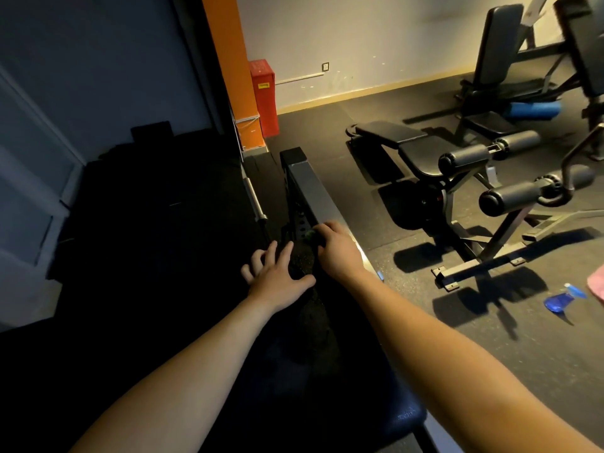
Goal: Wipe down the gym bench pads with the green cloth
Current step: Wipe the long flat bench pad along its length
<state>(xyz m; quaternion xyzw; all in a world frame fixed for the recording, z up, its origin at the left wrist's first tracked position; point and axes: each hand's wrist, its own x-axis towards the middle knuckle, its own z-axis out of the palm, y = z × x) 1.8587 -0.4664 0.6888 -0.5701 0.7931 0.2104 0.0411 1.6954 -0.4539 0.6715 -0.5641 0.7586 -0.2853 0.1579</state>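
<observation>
Both arms reach forward over a dark area at the frame's centre. My right hand point(338, 251) curls round a small dark green wad, the green cloth point(310, 236), and holds it against the side of a grey steel beam point(312, 191). My left hand point(277, 276) lies just left of it, fingers spread and straight, resting on a dark surface that is too dim to make out. A dark blue padded seat point(402, 416) shows below my right forearm. An adjustable bench with black pads point(421, 148) stands apart at the right.
A blue spray bottle point(560, 299) lies on the rubber floor at the right, beside a pink cloth point(596, 284) at the frame's edge. A barbell end point(255, 201) lies left of the beam. An orange pillar point(228, 60) and red box point(264, 96) stand behind. More benches fill the far right.
</observation>
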